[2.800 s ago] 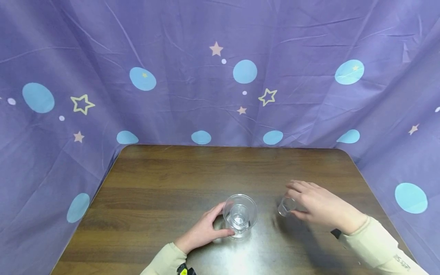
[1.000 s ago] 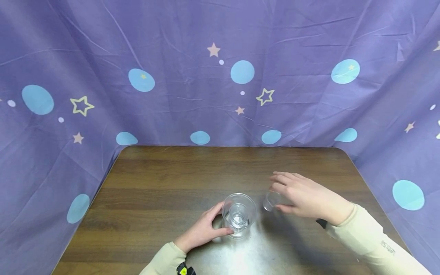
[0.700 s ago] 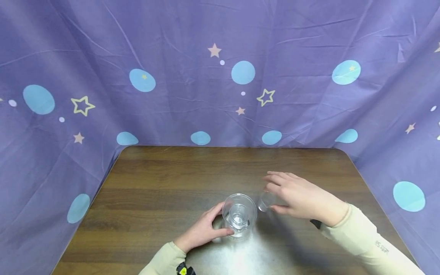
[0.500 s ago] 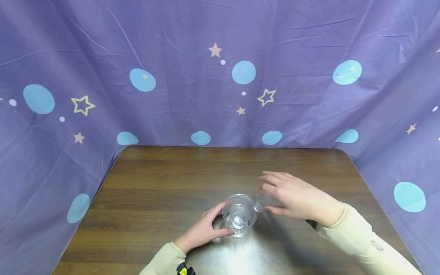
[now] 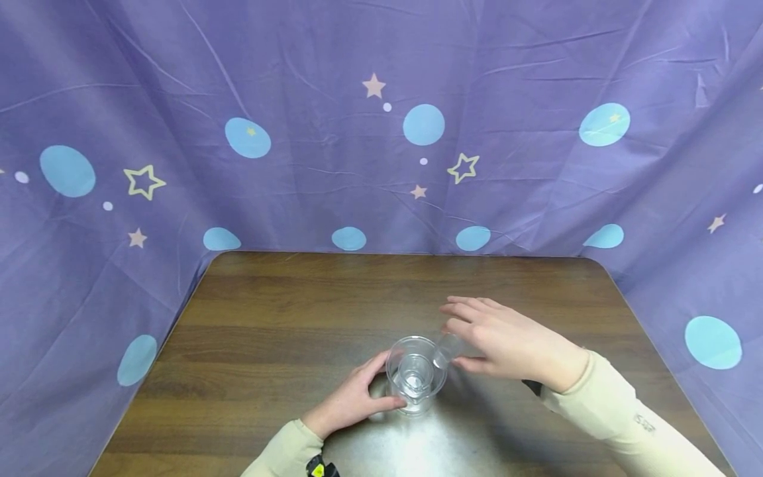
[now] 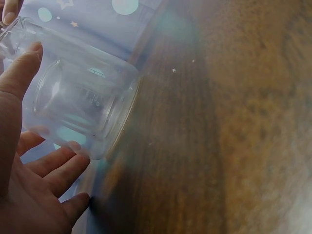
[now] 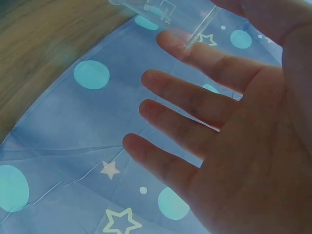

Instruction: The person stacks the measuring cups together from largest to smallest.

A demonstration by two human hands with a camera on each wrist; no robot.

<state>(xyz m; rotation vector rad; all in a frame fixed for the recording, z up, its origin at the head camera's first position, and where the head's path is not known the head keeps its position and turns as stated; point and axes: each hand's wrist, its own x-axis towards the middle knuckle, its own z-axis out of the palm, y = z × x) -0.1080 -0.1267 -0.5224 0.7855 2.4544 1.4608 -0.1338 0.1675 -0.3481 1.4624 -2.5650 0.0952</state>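
A large clear glass beaker (image 5: 396, 358) stands on the table, with a smaller glass beaker (image 5: 414, 372) nested inside it. My left hand (image 5: 356, 399) holds the large beaker from the left, thumb at its near side and fingers around the far side. Between thumb and index finger, my right hand (image 5: 497, 340) pinches a small clear beaker (image 5: 447, 349) near its rim; the other fingers are spread. That small beaker is tilted, its base over the right rim of the large one. Printed markings show on the small beaker in the right wrist view.
The brown wooden table (image 5: 286, 311) has rounded far corners. A purple curtain (image 5: 310, 132) with stars and blue dots hangs behind it and along both sides.
My right hand has carried the small beaker leftward, from well right of the large beaker to over its rim, and it has tilted. My left hand has stayed on the large beaker.
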